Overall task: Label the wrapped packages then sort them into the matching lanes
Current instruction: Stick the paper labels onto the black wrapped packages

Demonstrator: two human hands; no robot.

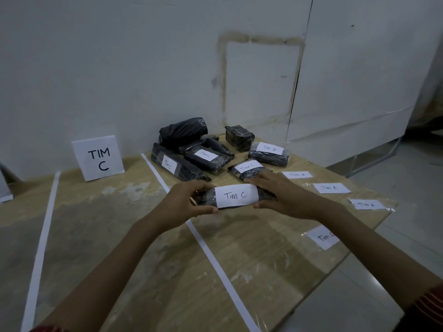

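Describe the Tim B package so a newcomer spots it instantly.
On the wooden table, right of the white tape line, black wrapped packages are piled near the wall. The Tim B package lies at the pile's right end, beside a small unlabelled black block. Its label alone reads Tim B; labelled neighbours read Tim C.

Pale scuffed wall (119, 68) (a patched rectangle), wooden tabletop (251, 248), grey floor (407, 164), dim light

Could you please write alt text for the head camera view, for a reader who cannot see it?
A left hand and right hand grip the ends of a black package labelled "Tim C" over a wooden table. Behind lie more wrapped packages, with loose "Tim A" labels at right and a "TIM C" sign at left.
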